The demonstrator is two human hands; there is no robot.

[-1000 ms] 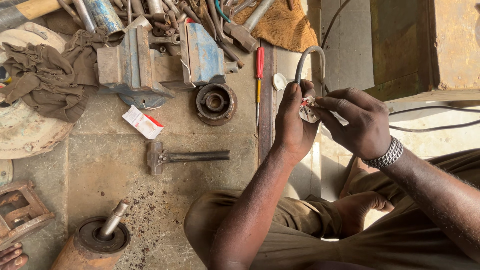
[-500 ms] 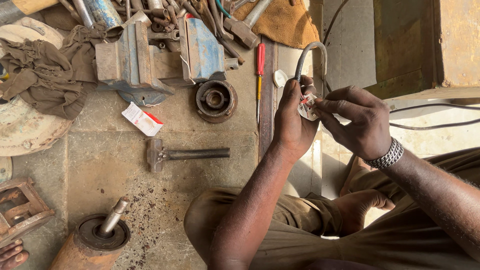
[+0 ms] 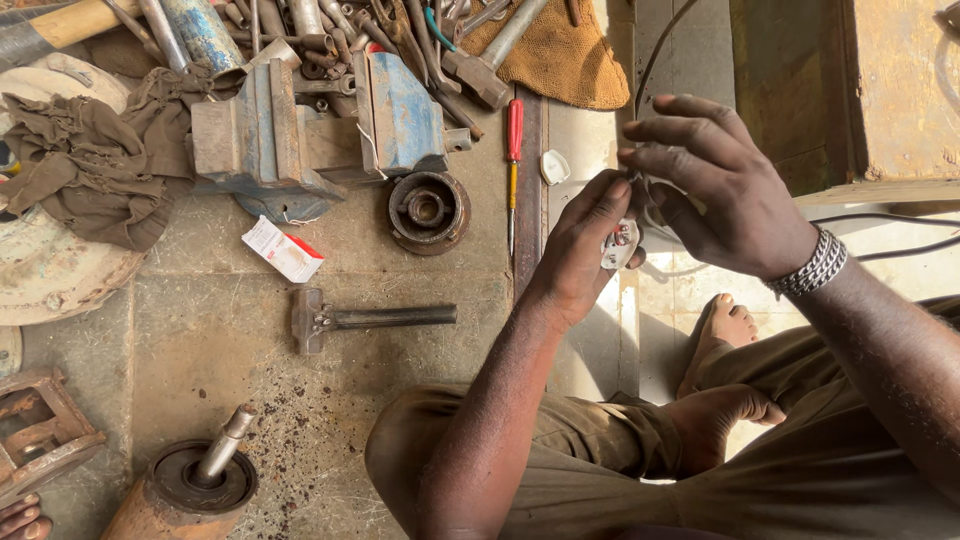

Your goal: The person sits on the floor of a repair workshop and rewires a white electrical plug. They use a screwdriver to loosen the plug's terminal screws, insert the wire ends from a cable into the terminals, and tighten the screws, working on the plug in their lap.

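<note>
Your left hand grips a small white plug-like part, fingers curled round it, thumb side up against it. Your right hand hovers just above and to the right, fingers spread and loosely arched over the part, fingertips near its top; whether they touch it cannot be told. A metal bracelet sits on that wrist.

Part: held in the air over the sunlit strip of floor, right of the dark rail. Its open face, showing red and metal bits inside, is turned toward you. Its long axis is too hidden by the fingers to call. A grey cable runs from it toward the far edge, so the lead end points away from you.

Around it:
- Red-handled screwdriver lies just left of the rail, long axis near-to-far, handle at the far end.
- Small white cap on the floor, just beyond your left hand.
- Hammer lies left of your forearm, long axis left-right, head at the left.
- Round rusty hub sits beyond the hammer, beside a blue bench vise.
- Your bare feet rest below the hands.
</note>
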